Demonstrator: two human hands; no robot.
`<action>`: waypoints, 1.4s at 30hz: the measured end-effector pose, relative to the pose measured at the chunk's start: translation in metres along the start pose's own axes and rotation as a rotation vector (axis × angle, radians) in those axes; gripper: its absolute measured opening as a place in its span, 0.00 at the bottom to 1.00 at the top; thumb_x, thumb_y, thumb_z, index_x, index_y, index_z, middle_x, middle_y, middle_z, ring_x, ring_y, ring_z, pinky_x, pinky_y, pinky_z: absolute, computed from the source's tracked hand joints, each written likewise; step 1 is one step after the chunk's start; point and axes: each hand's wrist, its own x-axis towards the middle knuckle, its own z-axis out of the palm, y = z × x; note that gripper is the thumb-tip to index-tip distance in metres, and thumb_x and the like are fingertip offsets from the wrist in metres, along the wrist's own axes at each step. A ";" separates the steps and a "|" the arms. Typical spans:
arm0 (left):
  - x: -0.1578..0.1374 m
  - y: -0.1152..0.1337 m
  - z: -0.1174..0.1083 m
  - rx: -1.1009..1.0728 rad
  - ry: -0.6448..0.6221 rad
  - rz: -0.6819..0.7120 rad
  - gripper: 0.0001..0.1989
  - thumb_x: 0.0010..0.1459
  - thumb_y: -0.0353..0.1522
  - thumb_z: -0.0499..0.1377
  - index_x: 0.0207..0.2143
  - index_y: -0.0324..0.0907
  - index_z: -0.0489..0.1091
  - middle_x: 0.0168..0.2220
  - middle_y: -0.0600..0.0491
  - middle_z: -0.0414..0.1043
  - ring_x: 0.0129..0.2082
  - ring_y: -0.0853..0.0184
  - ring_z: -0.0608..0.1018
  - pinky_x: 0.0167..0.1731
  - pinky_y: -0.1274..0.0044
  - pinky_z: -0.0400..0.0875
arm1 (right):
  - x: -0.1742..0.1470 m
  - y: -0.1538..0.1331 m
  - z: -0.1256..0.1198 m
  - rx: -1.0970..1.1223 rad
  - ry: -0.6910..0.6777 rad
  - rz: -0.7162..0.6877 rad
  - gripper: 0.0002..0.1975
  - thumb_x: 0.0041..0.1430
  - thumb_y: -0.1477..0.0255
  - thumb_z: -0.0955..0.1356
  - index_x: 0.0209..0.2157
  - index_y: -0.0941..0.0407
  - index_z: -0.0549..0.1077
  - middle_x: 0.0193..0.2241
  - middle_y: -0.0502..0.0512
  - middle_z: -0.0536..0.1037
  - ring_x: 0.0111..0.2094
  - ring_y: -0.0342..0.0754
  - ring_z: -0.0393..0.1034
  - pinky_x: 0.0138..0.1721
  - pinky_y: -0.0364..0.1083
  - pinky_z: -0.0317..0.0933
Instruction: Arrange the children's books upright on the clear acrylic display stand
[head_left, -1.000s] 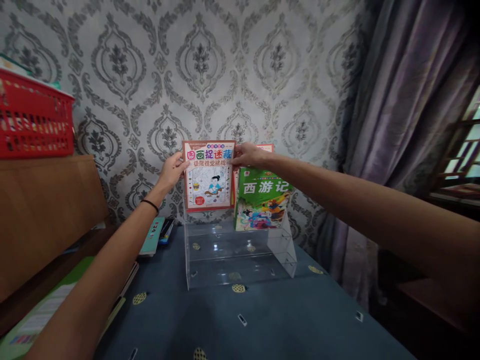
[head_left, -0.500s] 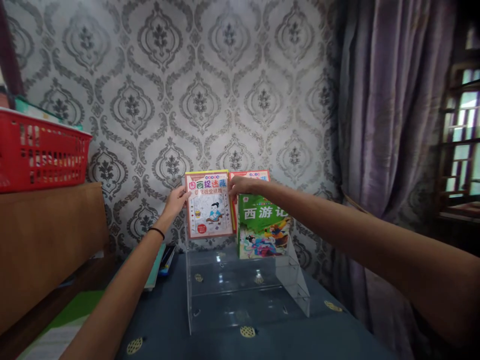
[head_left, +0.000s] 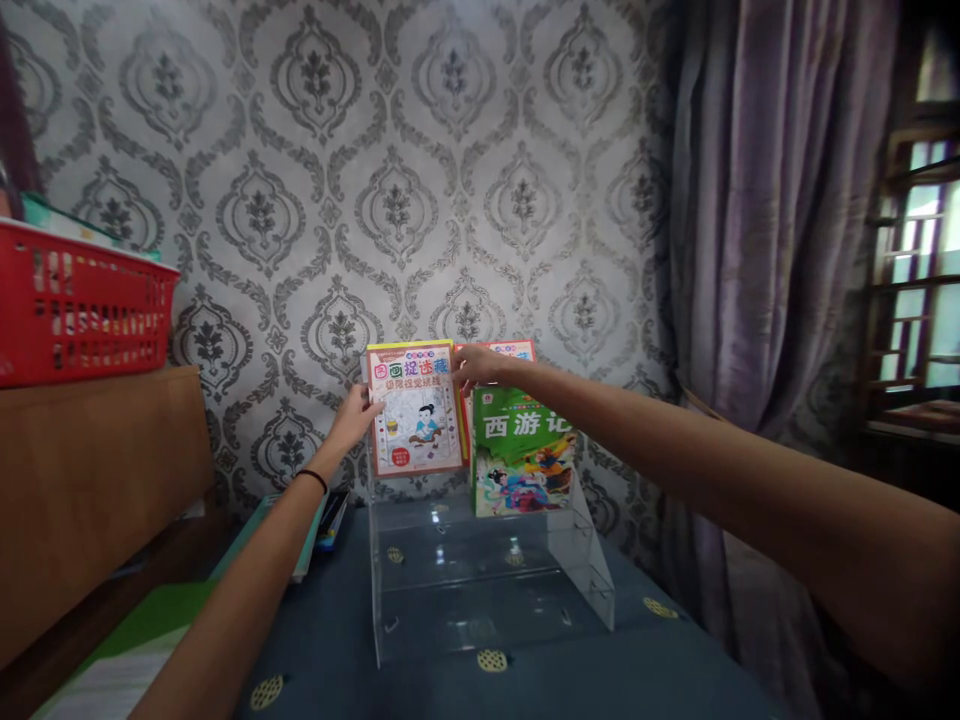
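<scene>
A pinkish picture book (head_left: pixel 417 430) with a seated figure on its cover stands upright on the top level of a clear acrylic rack (head_left: pixel 465 555). My left hand (head_left: pixel 354 418) is closed round its left edge, thumb in front and fingers mostly hidden behind. At its upper right edge is my right hand (head_left: pixel 478 367), with the fingers closed on that side. A yellow-edged book (head_left: pixel 431 345) shows just behind it. To the right, a red-bordered book (head_left: pixel 517 349) is partly covered by my right hand and by a green book (head_left: pixel 521 455) standing one level lower.
The rack rests on a table with a dark blue cloth (head_left: pixel 420 690). A red basket (head_left: pixel 97 300) sits on a brown box (head_left: pixel 97 480) at left. Several books and papers (head_left: pixel 277 540) lie beside my left forearm. A patterned wall and a curtain (head_left: pixel 772 250) stand behind.
My left hand has slid a little down the book's left edge. My right hand has stayed at the upper right edge, and the view has shifted slightly.
</scene>
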 end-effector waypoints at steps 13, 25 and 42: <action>-0.005 0.002 -0.004 -0.218 -0.096 -0.073 0.21 0.41 0.47 0.67 0.30 0.40 0.69 0.26 0.54 0.73 0.23 0.69 0.71 0.22 0.79 0.63 | -0.003 -0.006 0.002 -0.034 -0.024 -0.041 0.05 0.60 0.77 0.69 0.37 0.61 0.78 0.30 0.55 0.82 0.27 0.45 0.77 0.27 0.38 0.64; -0.007 0.004 -0.005 -0.245 -0.105 -0.080 0.25 0.41 0.49 0.68 0.34 0.39 0.71 0.32 0.50 0.78 0.27 0.67 0.75 0.22 0.80 0.63 | -0.014 -0.008 -0.007 -0.106 -0.040 -0.098 0.04 0.58 0.78 0.70 0.32 0.61 0.80 0.27 0.52 0.81 0.29 0.45 0.76 0.30 0.38 0.63; -0.019 0.002 -0.004 -0.308 -0.122 -0.126 0.30 0.35 0.52 0.70 0.33 0.39 0.73 0.31 0.50 0.78 0.30 0.62 0.77 0.28 0.76 0.66 | -0.187 0.049 0.049 -0.084 0.198 -0.559 0.16 0.69 0.65 0.59 0.37 0.55 0.75 0.32 0.58 0.78 0.33 0.48 0.72 0.36 0.45 0.62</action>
